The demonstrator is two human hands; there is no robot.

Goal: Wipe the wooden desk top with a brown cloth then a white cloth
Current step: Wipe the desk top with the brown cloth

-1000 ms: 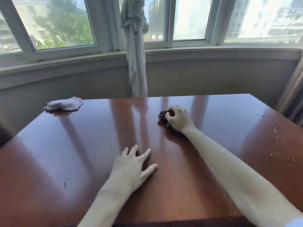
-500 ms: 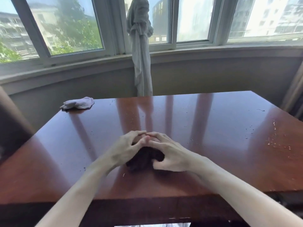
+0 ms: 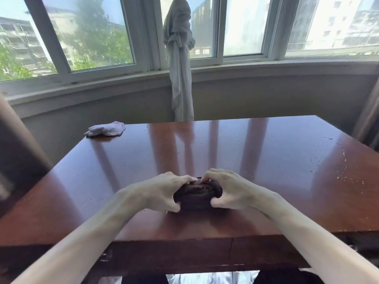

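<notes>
A bunched dark brown cloth lies on the glossy wooden desk top near its front edge. My left hand grips the cloth's left side with curled fingers and thumb. My right hand grips its right side, fingertips digging into the top folds. Both hands meet over the cloth. A crumpled white cloth sits at the desk's far left corner, apart from both hands.
Crumbs and specks dot the right side of the desk. A knotted grey curtain hangs behind the far edge under the windows. A dark object stands at the left.
The right hand pulled the brown cloth from mid-desk toward the front edge. The left hand left the desk surface and took hold of the cloth. Both hands now spread slightly apart on it.
</notes>
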